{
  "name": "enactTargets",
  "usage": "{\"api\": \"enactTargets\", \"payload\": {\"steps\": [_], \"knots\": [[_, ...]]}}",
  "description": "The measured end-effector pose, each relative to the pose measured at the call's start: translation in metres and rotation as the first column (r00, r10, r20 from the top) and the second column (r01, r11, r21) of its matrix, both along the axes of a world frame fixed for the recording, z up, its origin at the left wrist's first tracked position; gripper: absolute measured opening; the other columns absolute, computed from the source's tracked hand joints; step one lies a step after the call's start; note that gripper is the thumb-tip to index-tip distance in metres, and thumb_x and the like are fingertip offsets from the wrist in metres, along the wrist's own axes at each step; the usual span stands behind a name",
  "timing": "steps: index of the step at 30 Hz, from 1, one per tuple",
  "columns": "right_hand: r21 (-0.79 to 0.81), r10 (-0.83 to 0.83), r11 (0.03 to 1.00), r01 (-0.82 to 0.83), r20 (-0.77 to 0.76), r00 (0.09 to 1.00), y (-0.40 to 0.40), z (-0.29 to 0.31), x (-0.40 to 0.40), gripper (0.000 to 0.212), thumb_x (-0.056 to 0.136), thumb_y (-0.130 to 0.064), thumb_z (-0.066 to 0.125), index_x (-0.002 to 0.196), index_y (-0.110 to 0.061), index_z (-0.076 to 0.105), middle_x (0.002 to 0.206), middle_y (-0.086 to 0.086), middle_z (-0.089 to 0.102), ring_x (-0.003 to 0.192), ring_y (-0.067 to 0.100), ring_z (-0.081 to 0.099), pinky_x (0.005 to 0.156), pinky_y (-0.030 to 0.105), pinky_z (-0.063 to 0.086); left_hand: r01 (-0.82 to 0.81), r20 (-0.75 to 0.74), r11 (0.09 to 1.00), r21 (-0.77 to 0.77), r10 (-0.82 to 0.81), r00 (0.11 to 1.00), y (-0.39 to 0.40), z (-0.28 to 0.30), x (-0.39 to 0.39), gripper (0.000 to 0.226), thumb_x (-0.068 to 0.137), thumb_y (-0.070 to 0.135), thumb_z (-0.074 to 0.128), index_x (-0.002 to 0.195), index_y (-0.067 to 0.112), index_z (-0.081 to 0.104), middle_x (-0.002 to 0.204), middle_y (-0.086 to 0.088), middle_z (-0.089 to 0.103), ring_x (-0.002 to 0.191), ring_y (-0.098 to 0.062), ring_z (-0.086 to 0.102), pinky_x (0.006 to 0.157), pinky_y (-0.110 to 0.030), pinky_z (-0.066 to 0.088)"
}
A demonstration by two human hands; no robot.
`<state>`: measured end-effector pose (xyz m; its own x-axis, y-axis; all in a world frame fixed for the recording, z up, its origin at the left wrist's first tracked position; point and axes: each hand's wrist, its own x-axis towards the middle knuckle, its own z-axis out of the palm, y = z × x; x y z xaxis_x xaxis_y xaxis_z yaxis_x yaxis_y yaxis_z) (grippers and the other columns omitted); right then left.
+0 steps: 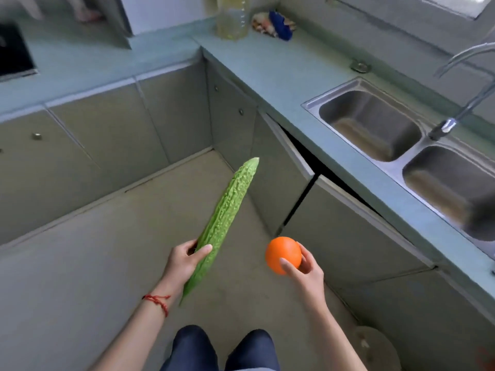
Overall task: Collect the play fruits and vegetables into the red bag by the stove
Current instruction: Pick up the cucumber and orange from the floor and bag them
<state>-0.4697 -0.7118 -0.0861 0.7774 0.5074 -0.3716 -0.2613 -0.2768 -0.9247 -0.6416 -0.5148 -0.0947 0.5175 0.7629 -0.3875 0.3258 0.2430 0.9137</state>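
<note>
Two play pieces are held above the kitchen floor point(107, 250), so the collecting is judged to be under way but not finished. A long, bumpy green bitter gourd point(227, 210) is gripped by the left hand point(184, 261) near its lower third: the thumb is laid across the top of it and the fingers are curled beneath, so that the gourd is pointed up and away towards the corner of the cabinets point(150, 121). A round orange point(283, 255) is pinched by the right hand point(305, 269), with the thumb on its near side and the fingers wrapped behind it. Neither piece is touching the floor or the desk point(281, 73).

The red bag named in the task cannot be seen, and no piece can be confirmed as already inside it. A dark panel at the far left edge point(13, 52) may be the stove, though this cannot be told for certain; if so, the bag is presumably to be found in that direction. What is left, as judged from this view, is for both held pieces to be carried to the bag and dropped in.

No other play fruit or vegetable is seen on the desk or in the double sink point(417, 145). A yellowish bottle point(231, 20) and a crumpled blue packet point(276, 25) are stood at the back corner of the desk.
</note>
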Motion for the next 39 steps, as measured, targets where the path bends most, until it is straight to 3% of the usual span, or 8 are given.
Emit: {"api": "enactTargets", "payload": {"steps": [5, 10, 15, 18, 22, 32, 35, 39], "knots": [[0.008, 0.191, 0.982, -0.191, 0.018, 0.981, 0.081, 0.002, -0.049, 0.057, 0.07, -0.013, 0.077, 0.121, -0.025, 0.054, 0.111, 0.003, 0.063, 0.091, 0.0, 0.06, 0.061, 0.006, 0.048, -0.195, -0.003, 0.981, 0.011, 0.195, 0.981, 0.04, 0.0, -0.089, 0.005, 0.079, 0.016, 0.07, 0.081, 0.02, 0.071, 0.06, 0.011, 0.068, 0.061, -0.009, 0.059, 0.053, -0.017, 0.047], [0.005, 0.369, 0.929, -0.37, 0.029, 0.929, 0.157, 0.001, -0.116, 0.052, 0.071, -0.012, 0.077, 0.115, -0.028, 0.056, 0.108, 0.002, 0.064, 0.083, -0.007, 0.064, 0.061, 0.007, 0.048, -0.376, 0.022, 0.927, 0.0, 0.376, 0.926, 0.072, 0.008, -0.177, 0.014, 0.064, 0.038, 0.068, 0.075, 0.03, 0.071, 0.071, 0.006, 0.071, 0.068, -0.013, 0.063, 0.063, -0.03, 0.049], [-0.008, 0.552, 0.834, -0.552, 0.007, 0.834, 0.222, -0.001, -0.185, 0.055, 0.071, -0.013, 0.077, 0.12, -0.021, 0.055, 0.108, 0.002, 0.065, 0.088, -0.002, 0.063, 0.061, 0.009, 0.049, -0.547, 0.009, 0.837, 0.004, 0.547, 0.837, 0.091, 0.008, -0.258, 0.016, 0.064, 0.038, 0.068, 0.073, 0.026, 0.072, 0.057, 0.01, 0.066, 0.056, -0.006, 0.058, 0.049, -0.016, 0.044], [-0.007, 0.651, 0.759, -0.651, 0.001, 0.759, 0.256, -0.002, -0.226, 0.051, 0.071, -0.011, 0.076, 0.116, -0.022, 0.056, 0.105, 0.001, 0.065, 0.085, -0.004, 0.063, 0.06, 0.008, 0.049, -0.641, -0.003, 0.767, 0.008, 0.641, 0.767, 0.092, 0.009, -0.303, 0.01, 0.067, 0.034, 0.07, 0.075, 0.026, 0.071, 0.062, 0.005, 0.065, 0.057, -0.008, 0.056, 0.051, -0.02, 0.044], [-0.003, 0.785, 0.619, -0.785, 0.006, 0.619, 0.297, -0.001, -0.275, 0.05, 0.072, -0.011, 0.075, 0.115, -0.026, 0.054, 0.104, 0.0, 0.063, 0.09, -0.001, 0.061, 0.061, 0.01, 0.05, -0.763, -0.033, 0.646, 0.009, 0.763, 0.645, 0.087, 0.008, -0.354, 0.007, 0.079, 0.02, 0.069, 0.076, 0.026, 0.071, 0.063, 0.003, 0.064, 0.057, -0.008, 0.056, 0.05, -0.017, 0.043], [0.008, 0.96, 0.279, -0.96, -0.006, 0.279, 0.392, -0.008, -0.364, 0.057, 0.074, -0.014, 0.074, 0.126, -0.016, 0.052, 0.116, 0.009, 0.061, 0.098, 0.017, 0.061, 0.067, 0.019, 0.05, -0.961, -0.161, 0.276, 0.022, 0.95, 0.269, 0.079, 0.001, -0.416, 0.005, 0.081, 0.017, 0.066, 0.085, 0.018, 0.07, 0.068, 0.003, 0.067, 0.06, -0.008, 0.061, 0.045, -0.009, 0.043], [0.018, 0.979, 0.202, -0.979, 0.005, 0.202, 0.428, -0.005, -0.383, 0.058, 0.073, -0.012, 0.074, 0.126, -0.014, 0.052, 0.115, 0.008, 0.061, 0.098, 0.018, 0.06, 0.074, 0.022, 0.047, -0.992, -0.16, 0.128, -0.026, 0.979, 0.13, 0.092, 0.0, -0.419, 0.006, 0.081, 0.016, 0.066, 0.085, 0.015, 0.07, 0.064, 0.002, 0.066, 0.05, -0.006, 0.061, 0.042, -0.014, 0.044], [0.015, 0.987, 0.157, -0.987, 0.03, 0.157, 0.48, 0.002, -0.398, 0.054, 0.073, -0.011, 0.074, 0.124, -0.016, 0.054, 0.11, 0.006, 0.062, 0.094, 0.015, 0.06, 0.078, 0.029, 0.045, -0.998, -0.159, 0.042, -0.05, 0.986, 0.05, 0.12, 0.005, -0.424, 0.007, 0.082, 0.018, 0.065, 0.084, 0.018, 0.072, 0.064, 0.002, 0.067, 0.05, -0.004, 0.06, 0.045, -0.016, 0.046]]}}
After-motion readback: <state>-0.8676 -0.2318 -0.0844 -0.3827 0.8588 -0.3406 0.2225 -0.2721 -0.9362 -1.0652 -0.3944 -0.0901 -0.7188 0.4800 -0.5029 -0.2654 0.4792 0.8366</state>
